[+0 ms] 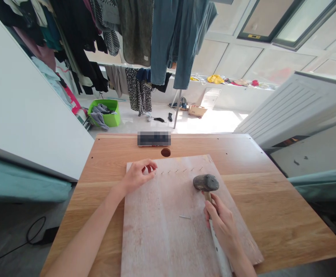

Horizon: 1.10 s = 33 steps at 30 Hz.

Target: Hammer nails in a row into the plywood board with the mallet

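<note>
A whitish wooden board [156, 231] lies flat beneath both of my hands. A row of several thin nails [177, 171] stands in its far part. At the left end of that row, my left hand [140, 174] is closed in a pinch around a nail [155, 172], mostly hidden by the fingertips. My right hand [220, 219] grips the handle of a hammer [206, 182], whose dark, heavy head is held over the right side of the board, apart from the nails. One loose nail [185, 217] lies on the board between my hands.
The board rests on a wooden table [98, 169] with a round hole [165, 152] near its far edge. A blurred-out dark object [154, 139] sits behind the hole. Clothes [168, 34] hang beyond the table, above a green basket [113, 117] on the floor.
</note>
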Each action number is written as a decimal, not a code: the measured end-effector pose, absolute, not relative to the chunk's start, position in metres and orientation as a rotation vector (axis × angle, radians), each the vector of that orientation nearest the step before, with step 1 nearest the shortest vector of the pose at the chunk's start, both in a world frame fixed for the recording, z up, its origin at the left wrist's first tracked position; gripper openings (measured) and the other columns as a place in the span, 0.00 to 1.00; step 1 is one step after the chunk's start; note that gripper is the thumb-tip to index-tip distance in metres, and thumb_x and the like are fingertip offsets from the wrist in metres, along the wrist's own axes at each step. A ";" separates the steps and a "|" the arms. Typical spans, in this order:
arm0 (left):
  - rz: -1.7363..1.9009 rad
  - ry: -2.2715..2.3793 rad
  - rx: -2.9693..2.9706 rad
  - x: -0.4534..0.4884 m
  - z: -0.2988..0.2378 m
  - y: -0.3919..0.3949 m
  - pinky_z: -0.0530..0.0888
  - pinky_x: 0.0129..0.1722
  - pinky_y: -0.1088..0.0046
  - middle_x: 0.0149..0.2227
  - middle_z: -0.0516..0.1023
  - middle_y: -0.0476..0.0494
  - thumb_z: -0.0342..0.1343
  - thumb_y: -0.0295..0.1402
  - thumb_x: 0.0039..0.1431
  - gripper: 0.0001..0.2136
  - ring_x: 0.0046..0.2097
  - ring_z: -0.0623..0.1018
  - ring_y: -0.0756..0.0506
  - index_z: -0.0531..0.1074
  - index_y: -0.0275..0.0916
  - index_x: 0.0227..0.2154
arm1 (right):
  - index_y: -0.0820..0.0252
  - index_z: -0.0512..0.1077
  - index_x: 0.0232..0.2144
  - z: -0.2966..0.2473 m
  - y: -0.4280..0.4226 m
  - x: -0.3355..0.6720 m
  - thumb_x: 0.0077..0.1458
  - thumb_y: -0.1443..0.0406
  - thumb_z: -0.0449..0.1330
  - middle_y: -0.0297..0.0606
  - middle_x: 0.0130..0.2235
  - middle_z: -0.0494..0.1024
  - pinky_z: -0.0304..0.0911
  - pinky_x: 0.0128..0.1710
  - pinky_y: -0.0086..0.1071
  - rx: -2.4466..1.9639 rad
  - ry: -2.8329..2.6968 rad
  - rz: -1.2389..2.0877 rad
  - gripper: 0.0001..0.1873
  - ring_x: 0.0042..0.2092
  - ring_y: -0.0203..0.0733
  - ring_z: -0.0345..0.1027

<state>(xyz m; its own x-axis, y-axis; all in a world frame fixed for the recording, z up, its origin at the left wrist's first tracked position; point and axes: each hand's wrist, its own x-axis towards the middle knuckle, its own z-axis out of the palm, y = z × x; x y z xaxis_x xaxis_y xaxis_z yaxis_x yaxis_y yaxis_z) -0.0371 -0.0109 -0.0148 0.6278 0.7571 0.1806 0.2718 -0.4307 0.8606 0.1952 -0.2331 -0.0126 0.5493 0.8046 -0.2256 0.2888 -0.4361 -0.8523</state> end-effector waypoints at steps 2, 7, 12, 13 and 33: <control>0.718 0.790 1.987 -0.037 -0.016 -0.012 0.69 0.30 0.78 0.30 0.78 0.52 0.58 0.31 0.59 0.03 0.29 0.73 0.53 0.76 0.39 0.33 | 0.63 0.71 0.50 -0.013 -0.233 0.195 0.61 0.49 0.53 0.25 0.20 0.66 0.60 0.20 0.32 -1.986 -0.894 0.801 0.27 0.19 0.40 0.63; 0.689 0.759 1.990 -0.038 -0.018 -0.012 0.70 0.31 0.78 0.32 0.78 0.51 0.57 0.29 0.58 0.03 0.29 0.72 0.53 0.76 0.39 0.32 | 0.63 0.71 0.51 -0.017 -0.235 0.196 0.63 0.49 0.52 0.26 0.20 0.66 0.59 0.20 0.32 -1.987 -0.922 0.784 0.27 0.19 0.40 0.63; 0.663 0.750 2.002 -0.039 -0.019 -0.013 0.70 0.32 0.77 0.32 0.78 0.52 0.57 0.27 0.56 0.03 0.30 0.71 0.53 0.75 0.39 0.33 | 0.65 0.71 0.51 -0.017 -0.233 0.192 0.63 0.48 0.53 0.26 0.20 0.66 0.59 0.20 0.31 -1.950 -0.964 0.794 0.28 0.19 0.39 0.62; 0.659 0.761 2.010 -0.039 -0.019 -0.013 0.69 0.32 0.77 0.31 0.77 0.52 0.57 0.27 0.56 0.04 0.29 0.71 0.53 0.75 0.39 0.33 | 0.65 0.71 0.52 -0.015 -0.231 0.188 0.64 0.48 0.53 0.26 0.19 0.66 0.59 0.20 0.31 -1.923 -0.980 0.807 0.28 0.19 0.39 0.62; 0.658 0.753 2.068 -0.039 -0.021 -0.010 0.69 0.34 0.76 0.31 0.78 0.50 0.58 0.28 0.56 0.05 0.32 0.74 0.49 0.76 0.38 0.36 | 0.61 0.72 0.49 0.020 -0.164 0.107 0.67 0.62 0.49 0.29 0.23 0.70 0.52 0.26 0.30 -1.786 -1.515 0.742 0.16 0.24 0.37 0.62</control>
